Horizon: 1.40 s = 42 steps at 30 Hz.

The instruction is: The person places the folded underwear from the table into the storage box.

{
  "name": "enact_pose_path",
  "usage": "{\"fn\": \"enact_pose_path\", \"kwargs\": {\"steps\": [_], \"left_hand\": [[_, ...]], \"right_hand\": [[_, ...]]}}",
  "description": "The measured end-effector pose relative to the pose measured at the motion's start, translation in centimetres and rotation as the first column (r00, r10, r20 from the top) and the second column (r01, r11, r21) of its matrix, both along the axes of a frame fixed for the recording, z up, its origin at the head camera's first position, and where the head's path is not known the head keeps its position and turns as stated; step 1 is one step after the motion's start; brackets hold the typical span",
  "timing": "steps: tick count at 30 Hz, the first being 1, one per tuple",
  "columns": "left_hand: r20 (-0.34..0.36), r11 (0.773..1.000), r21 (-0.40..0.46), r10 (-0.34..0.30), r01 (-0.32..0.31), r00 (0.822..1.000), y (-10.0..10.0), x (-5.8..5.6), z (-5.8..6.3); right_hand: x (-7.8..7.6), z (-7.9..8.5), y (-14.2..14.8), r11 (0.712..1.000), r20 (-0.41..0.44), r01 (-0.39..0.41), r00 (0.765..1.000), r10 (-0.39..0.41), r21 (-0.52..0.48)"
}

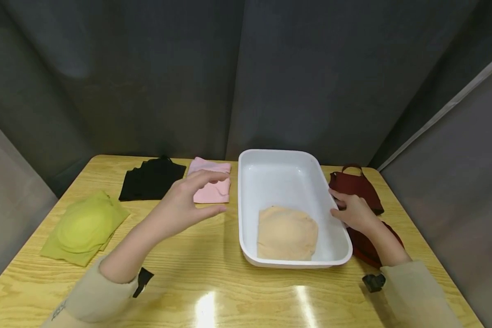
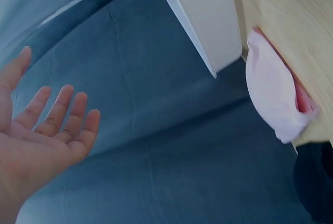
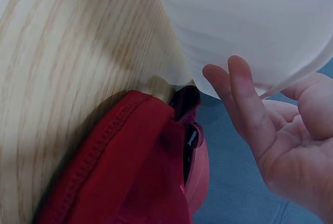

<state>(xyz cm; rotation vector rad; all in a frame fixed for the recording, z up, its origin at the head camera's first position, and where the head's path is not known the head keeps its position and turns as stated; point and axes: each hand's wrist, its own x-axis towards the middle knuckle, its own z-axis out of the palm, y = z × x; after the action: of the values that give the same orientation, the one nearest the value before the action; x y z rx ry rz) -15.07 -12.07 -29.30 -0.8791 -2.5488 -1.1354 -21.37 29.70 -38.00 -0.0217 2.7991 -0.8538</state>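
Observation:
A white plastic tub (image 1: 279, 182) stands on the table, with a folded beige garment (image 1: 288, 233) in its near end. My right hand (image 1: 354, 212) grips the tub's right rim, fingers against the outer wall and thumb over the edge, as the right wrist view shows too (image 3: 291, 135). Left of the tub, my left hand (image 1: 188, 200) is held in the air with fingers spread from the thumb and nothing between them. Behind it on the table lies a folded pink garment (image 1: 211, 196), partly covered by the fingers in the head view.
A black garment (image 1: 149, 180) lies at the back left, and a yellow-green padded garment (image 1: 82, 228) sits nearer on the left. Dark red garments (image 1: 358, 187) rest right of the tub, beside and under my right forearm. Dark grey curtains (image 1: 168, 82) enclose the wooden table (image 1: 180, 278).

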Motion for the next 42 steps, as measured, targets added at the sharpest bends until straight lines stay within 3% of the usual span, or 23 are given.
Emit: {"fn": "enact_pose_path", "kwargs": {"steps": [8, 13, 16, 24, 36, 40, 42], "left_hand": [[-0.083, 0.992, -0.005, 0.129, -0.13, 0.988, -3.0, 0.5, 0.0], [-0.209, 0.987, 0.004, 0.16, -0.163, 0.965, -5.0, 0.3, -0.6], [-0.247, 0.985, 0.007, 0.17, -0.174, 0.954, -6.4, 0.3, -1.0], [-0.242, 0.971, 0.016, 0.236, -0.24, 0.941, -10.2, 0.4, -2.0], [-0.175, 0.91, 0.037, 0.412, -0.412, 0.894, -15.1, 0.6, -2.9], [-0.182, 0.884, 0.006, 0.461, -0.468, 0.869, -16.9, 0.2, -3.6], [-0.159, 0.875, -0.018, 0.475, -0.484, 0.865, -17.8, 0.0, -4.1]], "right_hand": [[0.0, -0.2, 0.1, 1.0, -0.003, 0.0, 1.0, 0.0, 0.001], [0.1, -0.3, 0.2, 1.0, -0.009, 0.0, 1.0, 0.0, 0.01], [0.1, -0.3, 0.2, 1.0, -0.016, -0.002, 1.0, 0.002, 0.006], [0.2, -0.1, 0.1, 1.0, -0.01, 0.001, 1.0, -0.001, 0.0], [0.3, -0.1, -0.1, 1.0, 0.002, 0.006, 1.0, -0.006, -0.002], [0.3, 0.0, -0.1, 1.0, -0.002, 0.005, 1.0, -0.005, 0.0], [0.2, 0.0, -0.1, 1.0, -0.004, 0.005, 1.0, -0.005, -0.001]]}}
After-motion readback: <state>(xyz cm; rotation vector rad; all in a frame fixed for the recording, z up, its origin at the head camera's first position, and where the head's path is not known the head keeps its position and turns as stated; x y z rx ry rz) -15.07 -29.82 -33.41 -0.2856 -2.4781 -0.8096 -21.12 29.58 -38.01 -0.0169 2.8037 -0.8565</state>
